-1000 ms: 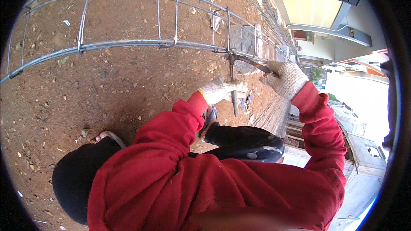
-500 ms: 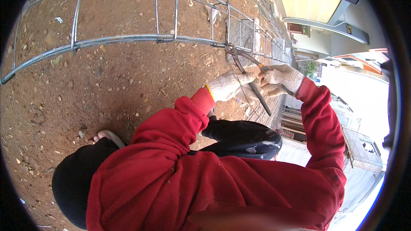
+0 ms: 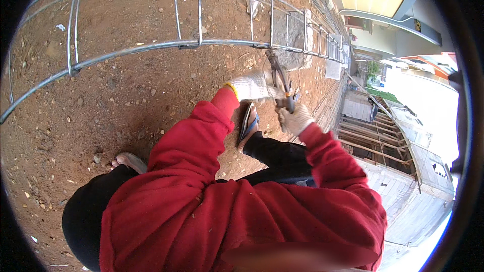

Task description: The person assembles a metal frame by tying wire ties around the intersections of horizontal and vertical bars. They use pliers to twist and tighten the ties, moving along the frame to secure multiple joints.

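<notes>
A pair of long-handled pincers (image 3: 283, 81) reaches up to the lower bar of a steel rebar cage (image 3: 166, 45), its jaws at or just below the bar. My right hand (image 3: 296, 119), in a whitish work glove, is closed round the handles, which now lie close together. Left of the pincers is my left hand (image 3: 252, 86), gloved too, with a yellow cuff edge. Motion smears its fingers near the handles, so whether they hold anything is unclear. The cage's square stirrups cross its long bars.
Reddish dirt ground (image 3: 126, 100) with pebbles and scraps lies under the cage. A grey concrete block (image 3: 292, 35) sits beneath it. My sandalled foot (image 3: 248, 123) is close below my hands. Buildings (image 3: 398, 171) stand at the right, with stacked timber (image 3: 375, 133).
My right hand has moved left and down, and the spread pincer handles have come together. My left hand has shifted left, off the handle it was beside. The view has turned slightly.
</notes>
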`<state>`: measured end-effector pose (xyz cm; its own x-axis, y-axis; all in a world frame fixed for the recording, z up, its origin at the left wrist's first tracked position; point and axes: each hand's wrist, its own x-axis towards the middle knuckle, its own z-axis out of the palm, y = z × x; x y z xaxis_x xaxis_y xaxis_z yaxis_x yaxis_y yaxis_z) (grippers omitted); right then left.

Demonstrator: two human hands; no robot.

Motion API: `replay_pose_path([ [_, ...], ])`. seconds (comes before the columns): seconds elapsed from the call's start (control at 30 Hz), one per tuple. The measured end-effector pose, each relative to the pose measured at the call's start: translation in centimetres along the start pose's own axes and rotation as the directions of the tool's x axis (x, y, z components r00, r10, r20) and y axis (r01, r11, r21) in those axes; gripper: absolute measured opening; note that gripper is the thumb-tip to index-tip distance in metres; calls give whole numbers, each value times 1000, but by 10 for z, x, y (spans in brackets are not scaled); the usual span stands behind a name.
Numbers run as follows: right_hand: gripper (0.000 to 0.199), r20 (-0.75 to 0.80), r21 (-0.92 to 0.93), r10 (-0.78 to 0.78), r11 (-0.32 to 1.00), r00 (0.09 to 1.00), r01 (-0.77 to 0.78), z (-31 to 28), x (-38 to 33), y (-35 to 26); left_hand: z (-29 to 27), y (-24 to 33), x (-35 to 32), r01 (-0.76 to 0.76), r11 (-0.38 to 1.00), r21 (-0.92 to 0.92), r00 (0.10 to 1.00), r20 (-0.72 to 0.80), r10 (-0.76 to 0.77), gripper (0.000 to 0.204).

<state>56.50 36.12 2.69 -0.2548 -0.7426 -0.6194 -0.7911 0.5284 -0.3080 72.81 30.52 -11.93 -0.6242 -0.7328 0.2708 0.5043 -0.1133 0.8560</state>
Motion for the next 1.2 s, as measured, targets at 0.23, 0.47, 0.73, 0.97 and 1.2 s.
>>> replay_pose_path([
  [0.23, 16, -161, -236, -213, 956, 964, 172, 39, 28, 19, -23, -30, 7, 0, 979, -204, 971, -236, -49, 45],
  [0.47, 32, 143, 262, -133, 961, 981, 92, 17, -12, -10, -14, -28, 17, -33, 985, -171, 979, -204, -3, 39],
  [0.73, 51, 307, 364, -39, 928, 951, -80, 6, -42, -63, -20, -6, 7, -273, 920, -280, 949, -238, 209, 51],
  [0.97, 32, 156, 53, -146, 989, 977, 140, -2, -36, -50, 27, 19, 12, -237, 322, -916, 970, -242, 27, 38],
  [1.2, 53, 7, -421, -143, 897, 990, 133, -7, -46, -71, 51, 33, 31, -346, 49, -937, 932, -349, -98, 7],
])
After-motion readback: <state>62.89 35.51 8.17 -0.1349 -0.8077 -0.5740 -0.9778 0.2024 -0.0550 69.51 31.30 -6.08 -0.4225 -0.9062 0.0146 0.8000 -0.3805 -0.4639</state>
